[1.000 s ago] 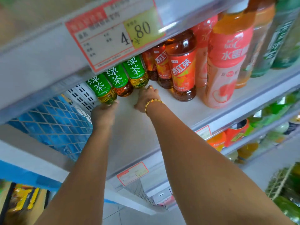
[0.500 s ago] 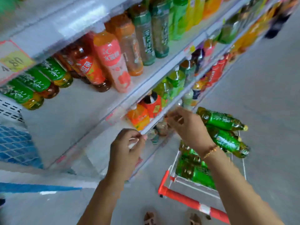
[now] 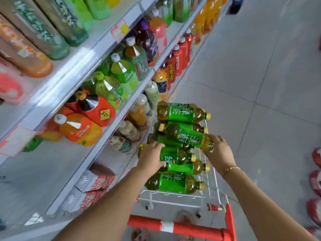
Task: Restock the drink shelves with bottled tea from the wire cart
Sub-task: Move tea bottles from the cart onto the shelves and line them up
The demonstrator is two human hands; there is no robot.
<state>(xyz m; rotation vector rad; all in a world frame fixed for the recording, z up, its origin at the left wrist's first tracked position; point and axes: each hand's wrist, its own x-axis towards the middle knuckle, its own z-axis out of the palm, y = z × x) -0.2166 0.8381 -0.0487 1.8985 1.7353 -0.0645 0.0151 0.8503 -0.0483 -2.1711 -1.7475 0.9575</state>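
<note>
Currently left hand (image 3: 150, 159), right hand (image 3: 219, 152) grip tea bottles (image 3: 187, 136); cart (image 3: 175, 227) beside shelves (image 3: 81, 66).

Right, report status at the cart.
Left hand grips lower tea bottle in wire cart. Right hand grips tilted tea bottle by its base. Nothing in the way.

Both bare forearms reach forward and down from the lower edge of the view, the left arm (image 3: 107, 197) slanting in from the lower left and the right arm (image 3: 260, 197) from the lower right. The left hand (image 3: 151, 158) lies palm down across a lower tea bottle (image 3: 180, 156), thumb spread to the side (whether its fingers curl under is hidden). The right hand (image 3: 219, 151), with a gold bracelet (image 3: 231, 168) at its wrist and a ring (image 3: 222, 140) on one finger, grips the base of an upper tea bottle (image 3: 188, 136).
</note>
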